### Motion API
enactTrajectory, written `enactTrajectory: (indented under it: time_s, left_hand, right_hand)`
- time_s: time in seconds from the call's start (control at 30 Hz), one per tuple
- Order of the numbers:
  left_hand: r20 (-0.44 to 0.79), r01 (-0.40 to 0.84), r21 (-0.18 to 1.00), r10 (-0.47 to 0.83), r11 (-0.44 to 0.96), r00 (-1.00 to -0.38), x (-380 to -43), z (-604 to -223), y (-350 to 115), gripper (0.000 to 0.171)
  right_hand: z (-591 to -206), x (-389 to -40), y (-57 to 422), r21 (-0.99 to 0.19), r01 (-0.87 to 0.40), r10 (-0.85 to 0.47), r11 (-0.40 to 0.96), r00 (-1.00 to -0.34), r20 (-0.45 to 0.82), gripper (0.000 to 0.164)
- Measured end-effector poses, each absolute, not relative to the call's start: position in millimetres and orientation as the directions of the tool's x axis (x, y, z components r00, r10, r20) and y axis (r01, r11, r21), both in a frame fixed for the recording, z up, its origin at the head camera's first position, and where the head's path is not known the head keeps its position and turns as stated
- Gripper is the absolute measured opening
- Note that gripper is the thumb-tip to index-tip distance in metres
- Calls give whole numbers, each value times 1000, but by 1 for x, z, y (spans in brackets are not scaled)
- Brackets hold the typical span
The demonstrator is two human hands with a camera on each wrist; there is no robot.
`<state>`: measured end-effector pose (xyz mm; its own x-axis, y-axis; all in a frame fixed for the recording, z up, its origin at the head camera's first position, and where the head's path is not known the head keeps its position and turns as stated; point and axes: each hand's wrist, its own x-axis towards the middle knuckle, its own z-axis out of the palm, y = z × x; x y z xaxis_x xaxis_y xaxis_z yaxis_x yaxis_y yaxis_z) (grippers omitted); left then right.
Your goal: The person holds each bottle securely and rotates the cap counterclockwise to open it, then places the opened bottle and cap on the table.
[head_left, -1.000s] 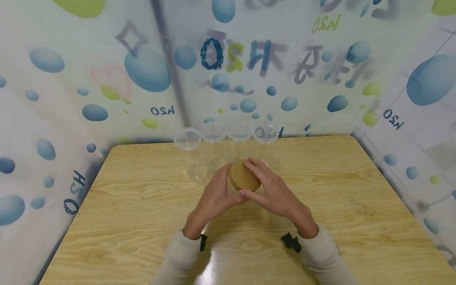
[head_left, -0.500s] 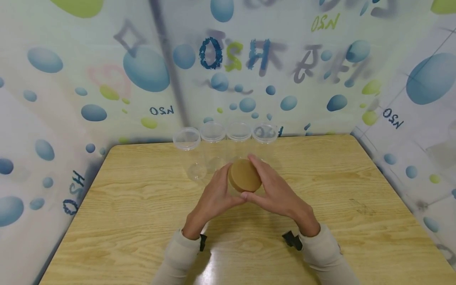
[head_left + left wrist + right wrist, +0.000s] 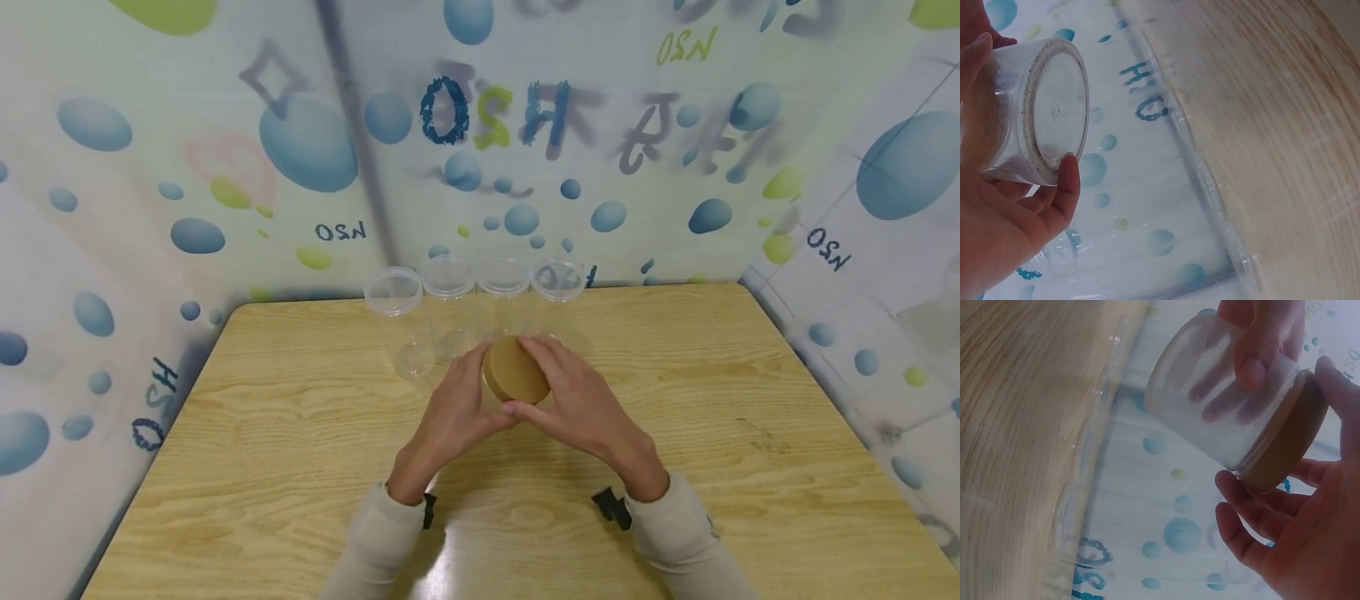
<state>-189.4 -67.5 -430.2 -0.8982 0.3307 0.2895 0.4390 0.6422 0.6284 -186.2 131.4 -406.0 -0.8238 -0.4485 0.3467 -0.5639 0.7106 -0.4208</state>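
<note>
A clear jar point(image 3: 1175, 409) with a tan lid point(image 3: 516, 372) is held up off the table between both hands. My left hand point(image 3: 455, 410) grips the jar's body; in the left wrist view one fingertip lies against the edge of its round clear base point(image 3: 1059, 111). The right hand point(image 3: 583, 402) has its thumb and fingers around the lid's rim. In the right wrist view the left fingers show through the jar wall, and the lid sits on the jar's mouth. From the head view the hands hide most of the body.
Several clear jars stand in a row behind the hands, the leftmost jar point(image 3: 394, 292) set slightly forward. The wooden table point(image 3: 262, 467) meets a patterned wall sheet point(image 3: 630, 183) at the back, with similar sheets at both sides.
The right fingers shifted back around the lid's rim half a second ago and now lie forward over its edge again. The left hand and the jars in the row look unmoved.
</note>
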Motion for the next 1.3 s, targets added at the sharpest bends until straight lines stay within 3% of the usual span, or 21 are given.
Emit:
enactTrajectory:
  time_s: [0.83,1.3]
  left_hand:
    - [245,413,666,341,622,-908,-188,-431,-68,96]
    - [287,432,620,324,655,-902,-188,-434,-63,91]
  right_hand:
    - [-404,-189,147,-631,-574,-583,522,-780,226,78]
    - [-406,-189,137,-369,-575,-457,730,-813,361,86]
